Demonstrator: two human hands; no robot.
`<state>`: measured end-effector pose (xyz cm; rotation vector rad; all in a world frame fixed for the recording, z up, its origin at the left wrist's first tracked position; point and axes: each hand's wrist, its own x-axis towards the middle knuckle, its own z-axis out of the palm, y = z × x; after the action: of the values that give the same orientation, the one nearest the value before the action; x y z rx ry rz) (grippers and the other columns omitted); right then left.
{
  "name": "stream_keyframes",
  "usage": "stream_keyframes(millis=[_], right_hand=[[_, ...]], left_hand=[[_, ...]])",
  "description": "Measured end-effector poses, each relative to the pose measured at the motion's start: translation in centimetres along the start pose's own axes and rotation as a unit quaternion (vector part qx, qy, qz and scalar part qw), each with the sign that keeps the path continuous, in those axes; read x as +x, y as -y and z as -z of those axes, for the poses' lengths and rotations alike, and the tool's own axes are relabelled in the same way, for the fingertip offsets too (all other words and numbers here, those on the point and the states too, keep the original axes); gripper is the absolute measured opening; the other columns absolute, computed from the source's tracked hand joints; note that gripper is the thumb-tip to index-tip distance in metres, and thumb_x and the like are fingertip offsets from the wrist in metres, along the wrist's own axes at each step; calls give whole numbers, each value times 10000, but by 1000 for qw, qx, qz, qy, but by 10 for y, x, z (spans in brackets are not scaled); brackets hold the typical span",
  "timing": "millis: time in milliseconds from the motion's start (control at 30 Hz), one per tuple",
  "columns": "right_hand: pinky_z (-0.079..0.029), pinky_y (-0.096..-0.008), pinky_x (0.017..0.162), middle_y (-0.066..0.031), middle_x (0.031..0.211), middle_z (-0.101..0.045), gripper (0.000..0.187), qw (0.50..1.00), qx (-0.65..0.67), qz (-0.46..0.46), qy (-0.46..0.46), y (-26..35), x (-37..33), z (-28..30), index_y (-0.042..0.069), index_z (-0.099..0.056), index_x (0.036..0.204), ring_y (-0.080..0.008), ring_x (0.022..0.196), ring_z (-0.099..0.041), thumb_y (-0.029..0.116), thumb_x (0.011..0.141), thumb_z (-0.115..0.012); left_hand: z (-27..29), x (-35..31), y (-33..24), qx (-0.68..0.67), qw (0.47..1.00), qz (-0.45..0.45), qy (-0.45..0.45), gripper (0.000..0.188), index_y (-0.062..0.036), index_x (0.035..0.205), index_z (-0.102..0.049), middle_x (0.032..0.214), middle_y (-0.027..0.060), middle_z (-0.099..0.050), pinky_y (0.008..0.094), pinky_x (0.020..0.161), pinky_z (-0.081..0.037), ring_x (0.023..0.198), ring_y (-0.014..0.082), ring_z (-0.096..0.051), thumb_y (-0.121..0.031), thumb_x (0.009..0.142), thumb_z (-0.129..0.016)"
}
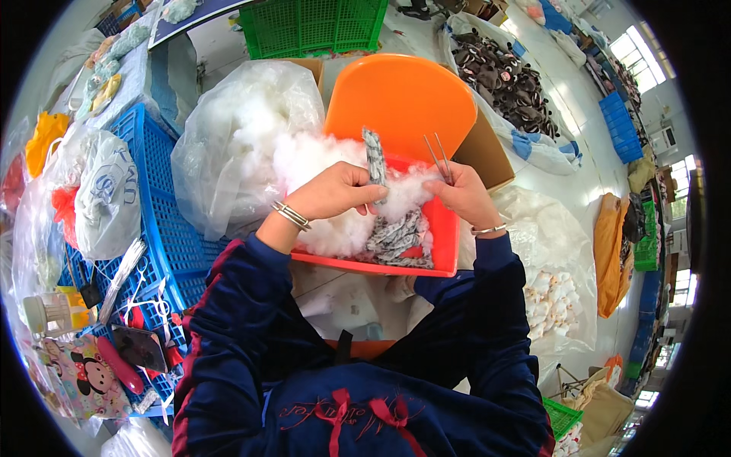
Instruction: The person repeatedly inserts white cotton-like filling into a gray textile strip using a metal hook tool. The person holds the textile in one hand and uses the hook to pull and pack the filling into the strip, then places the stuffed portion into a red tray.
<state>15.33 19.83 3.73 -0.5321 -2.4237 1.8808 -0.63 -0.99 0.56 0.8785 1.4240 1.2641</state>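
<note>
My left hand (pixel 335 190) pinches a narrow, grey, fuzzy plush piece (pixel 374 152), which stands upright above the fingers. In my right hand (pixel 466 194) is a pair of metal tweezers (pixel 436 151), the two prongs pointing up and away from me. A tuft of white fibre stuffing (pixel 407 192) lies against the right fingertips; whether they grip it I cannot tell. Both hands are over a red plastic tray (pixel 445 251). Loose white stuffing (pixel 331 234) fills its left side, and several more grey plush pieces (pixel 400 238) lie heaped at its near right.
An orange plastic panel (pixel 403 95) rises behind the tray beside a cardboard box (pixel 491 156). Left of it bulges a clear bag (pixel 202 160) of stuffing. Blue crates (pixel 164 221) at left carry scissors (pixel 161 305) and a phone (pixel 141 349). A sack of dark plush items (pixel 502 80) stands far right.
</note>
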Motion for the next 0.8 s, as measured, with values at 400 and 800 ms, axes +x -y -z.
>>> stream_keyframes(millis=[400, 800], right_hand=[[-479, -260, 838, -59, 1074, -637, 521, 988, -49, 120, -81, -2, -10, -5, -11, -531, 1290, -120, 943, -589, 101, 826, -738], [-453, -278, 626, -69, 713, -547, 162, 988, -104, 112, -17, 2, -11, -30, 3, -563, 966, -127, 668, -534, 124, 893, -642]], left_hand=[[0, 2, 0, -67, 997, 17, -16, 285, 15, 922, -685, 861, 31, -682, 252, 705, -559, 754, 102, -652, -268, 935, -651], [1, 5, 3, -65, 998, 23, -10, 307, 28, 1002, -687, 913, 64, -696, 244, 686, -576, 849, 112, -677, -269, 941, -638]])
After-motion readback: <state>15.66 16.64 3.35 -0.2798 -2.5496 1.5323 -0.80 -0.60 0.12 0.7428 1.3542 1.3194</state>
